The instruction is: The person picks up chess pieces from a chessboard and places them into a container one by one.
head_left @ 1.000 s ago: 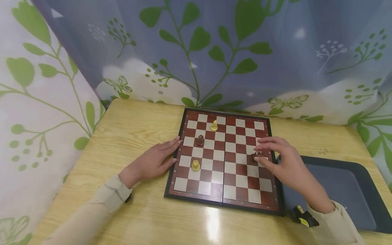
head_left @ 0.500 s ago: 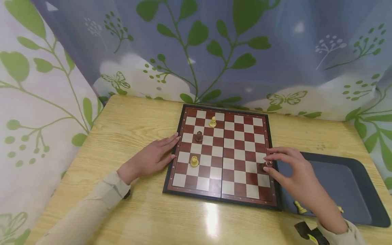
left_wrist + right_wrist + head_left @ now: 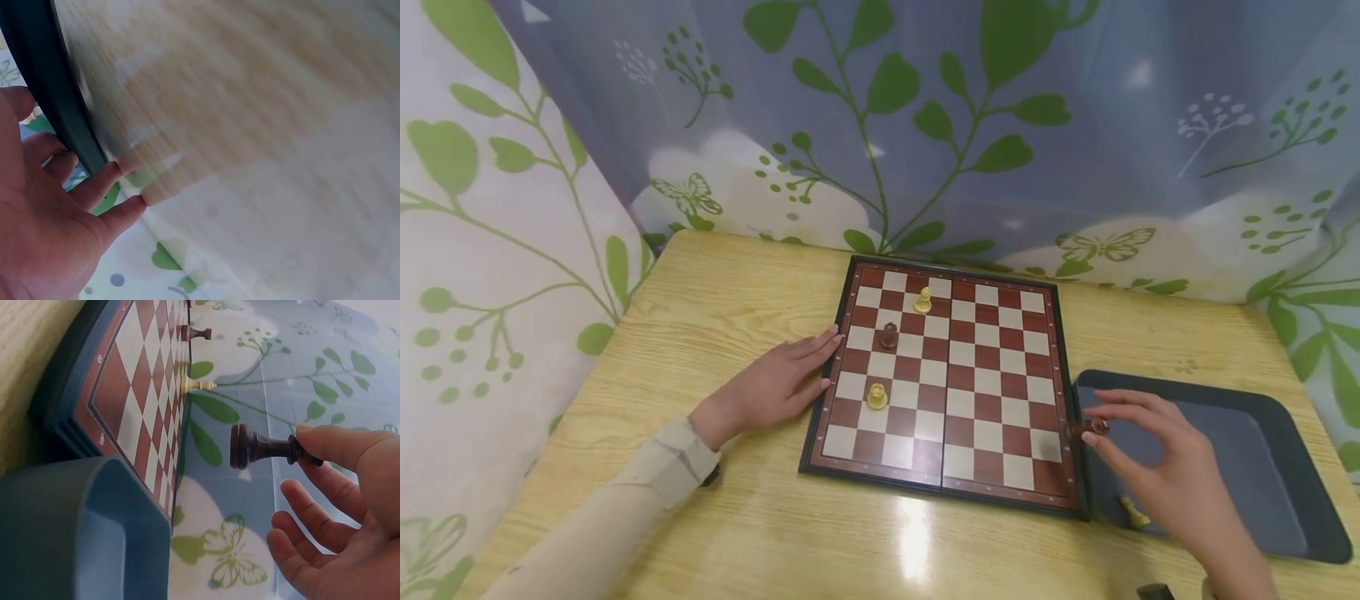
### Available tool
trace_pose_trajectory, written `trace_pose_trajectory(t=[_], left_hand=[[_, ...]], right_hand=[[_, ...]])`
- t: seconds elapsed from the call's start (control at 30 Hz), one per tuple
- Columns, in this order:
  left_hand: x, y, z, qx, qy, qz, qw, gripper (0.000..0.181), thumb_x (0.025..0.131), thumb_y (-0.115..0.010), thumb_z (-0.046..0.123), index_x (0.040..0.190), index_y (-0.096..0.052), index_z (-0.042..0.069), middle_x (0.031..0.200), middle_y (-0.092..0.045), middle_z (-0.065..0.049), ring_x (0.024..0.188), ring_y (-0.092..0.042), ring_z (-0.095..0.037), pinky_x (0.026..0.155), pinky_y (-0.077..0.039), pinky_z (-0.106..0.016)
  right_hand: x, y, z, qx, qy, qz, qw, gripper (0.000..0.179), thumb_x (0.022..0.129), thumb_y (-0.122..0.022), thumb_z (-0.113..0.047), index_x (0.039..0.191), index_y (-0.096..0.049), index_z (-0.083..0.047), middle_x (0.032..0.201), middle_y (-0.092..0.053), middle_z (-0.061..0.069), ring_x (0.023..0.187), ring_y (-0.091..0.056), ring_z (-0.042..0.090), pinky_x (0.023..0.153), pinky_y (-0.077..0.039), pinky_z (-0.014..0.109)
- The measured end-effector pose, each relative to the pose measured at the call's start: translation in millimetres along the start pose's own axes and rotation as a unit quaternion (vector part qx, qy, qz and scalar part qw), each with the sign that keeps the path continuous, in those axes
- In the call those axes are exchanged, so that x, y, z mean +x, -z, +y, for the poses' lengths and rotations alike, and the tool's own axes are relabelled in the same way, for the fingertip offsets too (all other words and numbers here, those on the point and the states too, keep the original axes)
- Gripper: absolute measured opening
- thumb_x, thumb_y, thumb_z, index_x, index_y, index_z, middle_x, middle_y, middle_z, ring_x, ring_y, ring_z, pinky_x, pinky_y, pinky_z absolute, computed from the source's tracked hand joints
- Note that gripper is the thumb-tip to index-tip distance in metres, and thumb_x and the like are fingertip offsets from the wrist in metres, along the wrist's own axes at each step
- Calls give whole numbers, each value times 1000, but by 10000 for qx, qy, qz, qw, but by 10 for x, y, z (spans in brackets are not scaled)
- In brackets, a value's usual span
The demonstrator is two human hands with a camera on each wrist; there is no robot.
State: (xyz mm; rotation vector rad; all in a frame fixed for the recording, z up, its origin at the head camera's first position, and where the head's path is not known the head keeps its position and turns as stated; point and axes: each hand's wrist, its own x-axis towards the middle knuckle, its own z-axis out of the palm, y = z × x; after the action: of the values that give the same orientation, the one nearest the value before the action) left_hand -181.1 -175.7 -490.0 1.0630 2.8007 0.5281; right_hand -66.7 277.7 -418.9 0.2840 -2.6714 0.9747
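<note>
Dark chess piece (image 3: 269, 449) is pinched by right hand (image 3: 1176, 467) near tray (image 3: 1247, 467); chessboard (image 3: 962, 429) is touched by left hand (image 3: 767, 383), fingers straight.

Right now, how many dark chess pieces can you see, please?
2: a standing piece on the chessboard, a held piece in the right hand; that hand may hide others in the tray.

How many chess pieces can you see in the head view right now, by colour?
Gold pieces: 3 (two on the board, one in the tray)
Dark brown pieces: 2 (one on the board, one pinched by the right hand)
Total: 5 in sight; the right arm hides part of the tray.
</note>
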Motion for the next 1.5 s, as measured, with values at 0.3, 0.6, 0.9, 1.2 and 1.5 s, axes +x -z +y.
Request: trace_pose_trajectory(t=[0.3, 0.6, 0.9, 1.2, 1.5], left_hand=[[-39, -10, -12, 86, -25, -2, 10000, 62, 109, -42, 38, 161, -27, 7, 168, -21, -9, 149, -35, -35, 121, -32, -55], [-33, 19, -18, 142, 36, -65, 9999, 62, 110, -39, 40, 162, -24, 9, 170, -18, -7, 151, -33, -34, 122, -31, -54], [-29, 69, -3, 113, 32, -64, 9999, 63, 109, -41, 41, 161, -26, 10, 168, -22, -7, 150, -35, -35, 121, -33, -56], [-1, 15, -27, 158, -32, -37, 9999, 62, 109, -40, 42, 161, -27, 11, 168, -22, -5, 149, -37, -33, 120, -35, -54], [-5, 5, -20, 134, 25, -88, 9999, 62, 109, -40, 42, 162, -26, 12, 168, -21, -4, 148, -38, -34, 119, -35, -56]], right_hand=[[-169, 26, 66, -145, -525, 251, 9982, 28, 81, -84, -1, 107, -77, -10, 123, -58, -23, 115, -43, -16, 61, -40, 10], [-351, 213, 246, -559, -1311, 393, 9890, 27, 91, -78, -13, 117, -74, -11, 123, -47, -36, 112, -34, -25, 80, -35, 4], [-476, 307, 340, -1008, -1678, 889, 9766, 27, 93, -74, -7, 120, -72, -4, 128, -53, -23, 112, -32, -28, 95, -28, 2], [-517, 336, 419, -657, -2396, 1260, 9604, 29, 97, -69, -8, 124, -69, 4, 117, -41, -41, 118, -37, -21, 104, -31, 7], [-497, 363, 494, -208, -2463, 1842, 9513, 25, 93, -70, 2, 117, -69, 9, 109, -49, -37, 112, -43, -17, 106, -35, 8]])
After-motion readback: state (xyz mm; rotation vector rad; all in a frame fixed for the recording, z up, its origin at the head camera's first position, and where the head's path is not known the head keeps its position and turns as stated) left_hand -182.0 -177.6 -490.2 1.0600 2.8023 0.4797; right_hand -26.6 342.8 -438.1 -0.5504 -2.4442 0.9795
